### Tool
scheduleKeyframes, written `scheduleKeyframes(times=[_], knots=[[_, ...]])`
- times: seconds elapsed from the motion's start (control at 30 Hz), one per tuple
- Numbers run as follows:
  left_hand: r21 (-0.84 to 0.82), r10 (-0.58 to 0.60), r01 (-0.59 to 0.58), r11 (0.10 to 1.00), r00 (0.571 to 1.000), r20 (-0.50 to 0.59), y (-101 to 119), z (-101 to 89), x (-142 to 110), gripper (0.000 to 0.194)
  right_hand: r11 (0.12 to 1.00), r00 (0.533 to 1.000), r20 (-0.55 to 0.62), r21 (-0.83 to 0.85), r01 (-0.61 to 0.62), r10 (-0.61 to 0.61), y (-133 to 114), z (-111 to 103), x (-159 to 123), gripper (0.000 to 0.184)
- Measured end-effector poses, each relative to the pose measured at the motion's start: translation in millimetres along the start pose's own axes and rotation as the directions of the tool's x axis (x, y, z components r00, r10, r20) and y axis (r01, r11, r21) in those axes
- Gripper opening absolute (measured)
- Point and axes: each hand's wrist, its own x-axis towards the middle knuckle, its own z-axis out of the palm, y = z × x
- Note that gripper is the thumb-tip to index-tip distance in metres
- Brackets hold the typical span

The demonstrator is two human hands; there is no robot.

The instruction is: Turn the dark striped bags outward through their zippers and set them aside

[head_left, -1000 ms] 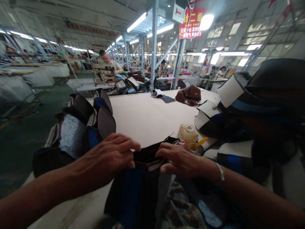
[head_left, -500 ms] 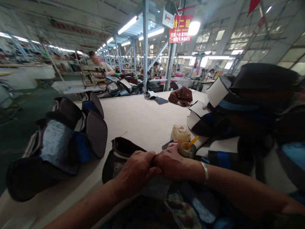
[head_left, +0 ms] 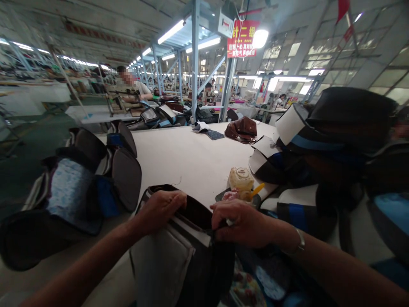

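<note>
**Dark pouch [head_left: 179, 261] gripped along its open rim**

Head view, with the pouch as the middle of the dial: bare worktop [head_left: 182, 149] runs out at twelve o'clock to its far edge, the widest open room here. At ten, a row of bag pieces [head_left: 125, 181] leaves only a narrow strip beside the pouch. At two, a heaped pile [head_left: 347, 128] crowds in, and a squat pot [head_left: 242, 179] stands just beyond the right hand [head_left: 243, 222], leaving little room there.

The left hand [head_left: 161, 211] has its fingers clamped on the near rim; the right hand's fingers are bent and pinched on the rim's right-hand corner. The mouth gapes between them, a long dark slot.

The pouch is dark and soft-sided, with a smooth grey panel facing the person. The bag pieces have rounded flaps, one covered in mottled pale blue cloth. The pot looks waxy and cream-yellow, a yellow handle [head_left: 258, 189] slanting up beside it. At one o'clock, near the far edge, slumps a glossy brown bag [head_left: 242, 129].
</note>
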Motion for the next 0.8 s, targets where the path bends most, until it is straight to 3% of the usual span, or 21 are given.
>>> scheduleKeyframes(times=[0.07, 0.13, 0.2, 0.27, 0.37, 0.53, 0.7, 0.8], knots=[[-0.112, 0.102, -0.082, 0.990, 0.978, 0.182, 21.7, 0.8, -9.7, 0.056, 0.999, 1.000, -0.020, 0.030, 0.018, -0.017, -5.9, 13.3, 0.7, 0.016], [-0.253, 0.191, -0.117, 0.960, 0.938, 0.290, 44.2, 0.9, -19.4, 0.039, 0.999, 0.999, -0.038, 0.032, 0.013, -0.012, -11.9, 20.7, 3.4, 0.013], [-0.357, 0.210, -0.084, 0.930, 0.921, 0.329, 61.0, -0.6, -26.6, 0.020, 0.999, 0.999, -0.036, 0.044, 0.025, -0.024, -16.5, 22.8, 7.2, 0.012], [-0.403, 0.158, -0.009, 0.915, 0.927, 0.339, 68.4, -2.8, -31.0, 0.013, 0.998, 0.999, -0.014, 0.053, 0.044, -0.043, -19.2, 21.9, 10.7, 0.012], [-0.431, 0.101, 0.069, 0.900, 0.928, 0.360, 65.5, -5.3, -33.4, 0.018, 0.998, 0.999, 0.038, 0.060, 0.016, -0.018, -21.2, 17.6, 13.3, 0.014], [-0.406, 0.084, 0.102, 0.908, 0.906, 0.415, 54.2, -6.5, -32.7, 0.025, 0.987, 0.985, 0.132, 0.096, -0.126, 0.113, -25.4, 11.2, 12.1, 0.022], [-0.459, 0.137, 0.104, 0.882, 0.876, 0.462, 50.4, -6.3, -28.3, 0.023, 0.972, 0.974, 0.074, 0.078, -0.221, 0.216, -28.0, 18.2, 13.0, 0.045], [-0.476, 0.143, 0.133, 0.869, 0.854, 0.500, 48.2, -6.5, -24.8, 0.020, 0.951, 0.960, 0.069, 0.138, -0.277, 0.270, -24.7, 25.4, 14.3, 0.050]])
